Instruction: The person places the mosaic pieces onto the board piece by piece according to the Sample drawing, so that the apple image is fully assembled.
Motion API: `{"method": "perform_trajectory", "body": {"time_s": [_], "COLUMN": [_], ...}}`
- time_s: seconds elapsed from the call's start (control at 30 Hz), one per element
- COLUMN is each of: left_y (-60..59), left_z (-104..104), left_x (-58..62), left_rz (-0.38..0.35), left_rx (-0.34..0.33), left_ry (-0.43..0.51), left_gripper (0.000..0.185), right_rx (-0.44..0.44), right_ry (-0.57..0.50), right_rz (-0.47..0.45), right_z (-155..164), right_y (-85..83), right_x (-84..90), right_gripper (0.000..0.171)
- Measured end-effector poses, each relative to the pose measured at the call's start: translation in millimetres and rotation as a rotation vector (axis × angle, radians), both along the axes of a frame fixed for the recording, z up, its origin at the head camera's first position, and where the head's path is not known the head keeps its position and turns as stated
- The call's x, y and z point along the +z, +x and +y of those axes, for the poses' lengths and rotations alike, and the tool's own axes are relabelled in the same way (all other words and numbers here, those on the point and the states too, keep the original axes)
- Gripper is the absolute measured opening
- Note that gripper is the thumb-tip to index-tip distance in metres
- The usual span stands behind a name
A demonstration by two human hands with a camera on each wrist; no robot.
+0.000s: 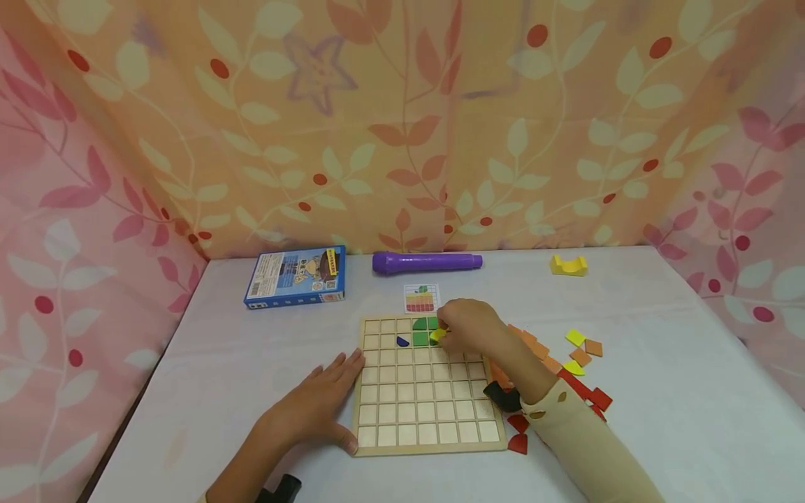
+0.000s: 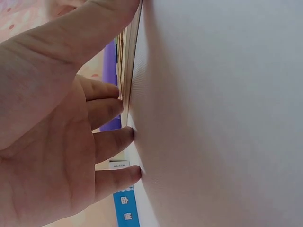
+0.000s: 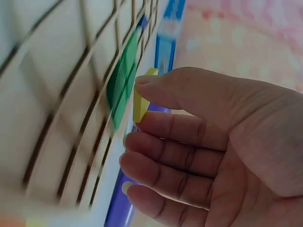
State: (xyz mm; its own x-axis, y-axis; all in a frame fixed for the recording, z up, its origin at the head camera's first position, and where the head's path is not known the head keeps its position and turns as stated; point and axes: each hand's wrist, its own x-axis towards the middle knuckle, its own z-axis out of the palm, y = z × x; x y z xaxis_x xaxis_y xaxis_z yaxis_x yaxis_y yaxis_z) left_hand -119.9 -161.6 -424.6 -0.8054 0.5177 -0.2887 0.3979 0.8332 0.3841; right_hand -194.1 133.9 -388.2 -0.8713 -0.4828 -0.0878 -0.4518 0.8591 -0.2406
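Over grid board [image 1: 428, 391] top rows: R hand [image 1: 468, 328] pinches yellow tile [image 3: 141, 101] thumb-to-forefinger, beside green tiles [image 1: 423, 332]. L hand [image 1: 314, 409] flat, fingers straight, bracing board's left edge. Risk: tile enters tilted, jams on divider, or nudges greens.

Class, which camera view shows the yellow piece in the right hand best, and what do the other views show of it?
The right wrist view: the yellow piece fills the frame edge-on, pinched by the right hand beside the green pieces. The head view shows only a small yellow spot at the fingertips over the wooden grid board. The left wrist view shows none of it.
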Motion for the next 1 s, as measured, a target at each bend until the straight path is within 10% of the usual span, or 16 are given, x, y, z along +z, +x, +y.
{"method": "perform_trajectory", "body": {"time_s": [0.53,1.0], "left_y": [3.4,2.8], "left_z": [3.7,1.8], "left_x": [1.0,4.0], "left_rz": [-0.016,0.0], "left_rx": [-0.02,-0.022], "left_ry": [-0.013,-0.027], "left_gripper": [0.13,0.129], "right_rx": [0.252,0.174], "right_ry": [0.128,-0.029], "right_rz": [0.108,0.002], "right_z": [-96.0,-103.5], "right_y": [10.6,5.5], "right_x": [-21.9,-21.6], "right_gripper": [0.019,0.021]}}
